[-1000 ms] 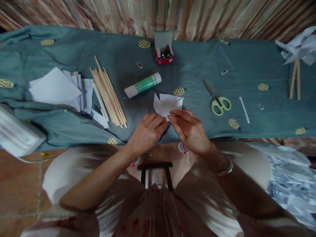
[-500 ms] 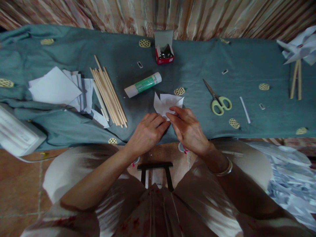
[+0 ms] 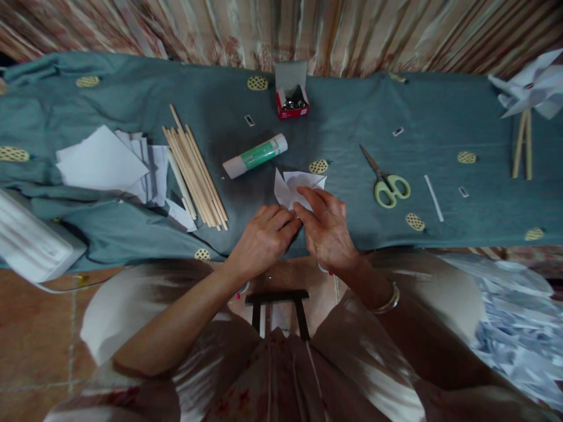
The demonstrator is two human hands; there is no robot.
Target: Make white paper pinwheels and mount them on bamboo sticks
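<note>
- In the head view, a slit white paper (image 3: pixel 299 180) is lying by the middle of the near edge of the cloth-covered table (image 3: pixel 343 117), directly in front of the person, presumably for comfortable two-handed work.
- The left hand (image 3: pixel 264 237) is curling its fingers nearly closed, thumb and forefinger apparently pinching the paper's near corner, likely to stop it sliding.
- The right hand (image 3: pixel 326 228) is reaching over the paper, thumb and forefinger slightly parted and touching it; whether they are gripping a flap, I cannot tell.
- A capped glue stick (image 3: pixel 256 157) is resting just beyond the paper, and green-handled scissors (image 3: pixel 383 177) are lying to its right, blades pointing toward the far edge, probably for easy reach.
- An open red box (image 3: pixel 294 111) is standing near the far edge, its raised lid exposing small shiny pieces.
- Wooden sticks (image 3: pixel 197 179) and a paper stack (image 3: pixel 103 161) are sitting toward the left edge, seemingly grouped by kind.
- Pinwheels (image 3: pixel 532 88) are lying at the far right corner, well apart from the hands.
</note>
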